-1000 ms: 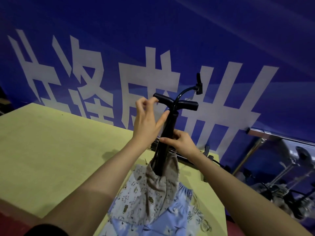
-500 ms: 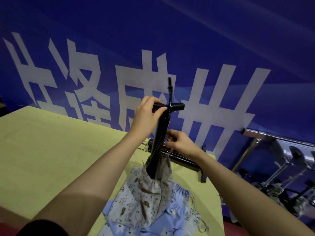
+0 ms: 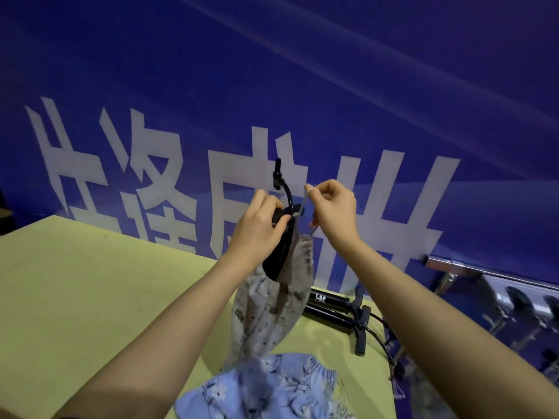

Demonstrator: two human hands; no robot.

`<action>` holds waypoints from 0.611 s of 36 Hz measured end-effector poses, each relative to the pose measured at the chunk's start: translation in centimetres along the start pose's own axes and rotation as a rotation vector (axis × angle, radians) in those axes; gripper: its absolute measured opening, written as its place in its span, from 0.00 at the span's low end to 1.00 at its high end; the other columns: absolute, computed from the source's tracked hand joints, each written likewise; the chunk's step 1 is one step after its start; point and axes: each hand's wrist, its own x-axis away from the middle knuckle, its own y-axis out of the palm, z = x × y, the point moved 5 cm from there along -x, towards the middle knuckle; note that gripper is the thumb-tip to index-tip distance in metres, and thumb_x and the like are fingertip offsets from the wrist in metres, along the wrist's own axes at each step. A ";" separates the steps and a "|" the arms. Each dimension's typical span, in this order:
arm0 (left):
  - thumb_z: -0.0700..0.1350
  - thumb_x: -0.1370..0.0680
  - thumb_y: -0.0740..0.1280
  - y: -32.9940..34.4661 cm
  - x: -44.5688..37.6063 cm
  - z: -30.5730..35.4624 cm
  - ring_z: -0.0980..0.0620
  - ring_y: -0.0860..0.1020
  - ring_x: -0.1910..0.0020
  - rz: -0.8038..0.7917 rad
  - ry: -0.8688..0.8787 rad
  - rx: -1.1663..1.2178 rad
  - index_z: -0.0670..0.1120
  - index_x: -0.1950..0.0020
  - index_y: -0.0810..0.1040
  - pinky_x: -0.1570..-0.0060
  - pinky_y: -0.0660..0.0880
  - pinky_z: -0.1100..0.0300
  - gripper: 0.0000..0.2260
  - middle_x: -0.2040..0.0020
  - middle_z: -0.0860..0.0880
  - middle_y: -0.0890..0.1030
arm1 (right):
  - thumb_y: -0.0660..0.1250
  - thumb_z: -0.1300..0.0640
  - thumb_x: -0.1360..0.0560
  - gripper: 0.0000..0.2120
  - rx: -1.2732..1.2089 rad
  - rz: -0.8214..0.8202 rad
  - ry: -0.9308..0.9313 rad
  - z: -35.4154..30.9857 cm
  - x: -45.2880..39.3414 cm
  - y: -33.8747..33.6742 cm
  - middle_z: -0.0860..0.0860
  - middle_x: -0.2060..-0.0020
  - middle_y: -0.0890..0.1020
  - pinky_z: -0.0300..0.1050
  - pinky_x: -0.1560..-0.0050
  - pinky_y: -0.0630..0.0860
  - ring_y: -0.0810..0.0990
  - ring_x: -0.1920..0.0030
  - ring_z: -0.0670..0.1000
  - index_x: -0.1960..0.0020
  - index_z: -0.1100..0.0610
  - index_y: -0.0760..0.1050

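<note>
Left hand: fingers curled round the pump top, above the table.
Right hand: pinches the drawstring (taut, raised).
Pump: upright, mostly inside the patterned bag, hose poking out.

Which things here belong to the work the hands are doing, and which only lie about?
In use: left hand, right hand, black pump, grey pouch, drawstring.
Lying about: blue floral pouch, spare pumps, table.
</note>
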 end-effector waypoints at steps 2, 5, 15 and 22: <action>0.44 0.24 0.67 0.4 0.5 -0.1 0.45 0.75 0.58 -0.048 -0.033 -0.026 0.41 0.51 0.72 0.63 0.74 0.50 0.08 0.52 0.46 0.70 | 0.66 0.55 0.23 0.14 -0.037 0.007 0.043 0.0 -0.7 0.2 0.57 0.73 0.70 0.47 0.73 0.78 0.71 0.74 0.52 0.63 0.61 0.70; 0.46 0.23 0.64 0.9 0.9 -0.3 0.46 0.75 0.56 -0.140 -0.107 -0.109 0.45 0.50 0.68 0.64 0.67 0.56 0.08 0.52 0.49 0.69 | 0.66 0.54 0.23 0.19 -0.063 0.028 0.083 0.0 -1.2 0.4 0.56 0.74 0.66 0.51 0.68 0.80 0.68 0.74 0.51 0.69 0.59 0.64; 0.46 0.22 0.59 4.0 2.8 -0.3 0.39 0.76 0.49 -0.504 -0.184 -0.329 0.55 0.27 0.53 0.58 0.69 0.51 0.25 0.43 0.45 0.69 | 0.67 0.51 0.24 0.19 0.367 -0.099 -0.260 -1.4 -0.9 0.4 0.46 0.76 0.68 0.43 0.70 0.66 0.66 0.74 0.46 0.70 0.51 0.63; 0.47 0.21 0.59 5.2 2.4 1.6 0.42 0.76 0.45 -0.417 -0.203 -0.300 0.48 0.29 0.62 0.54 0.72 0.52 0.20 0.38 0.46 0.67 | 0.67 0.51 0.24 0.25 0.083 0.018 -0.030 -0.4 -1.4 -2.2 0.49 0.80 0.62 0.59 0.67 0.79 0.66 0.73 0.55 0.73 0.57 0.60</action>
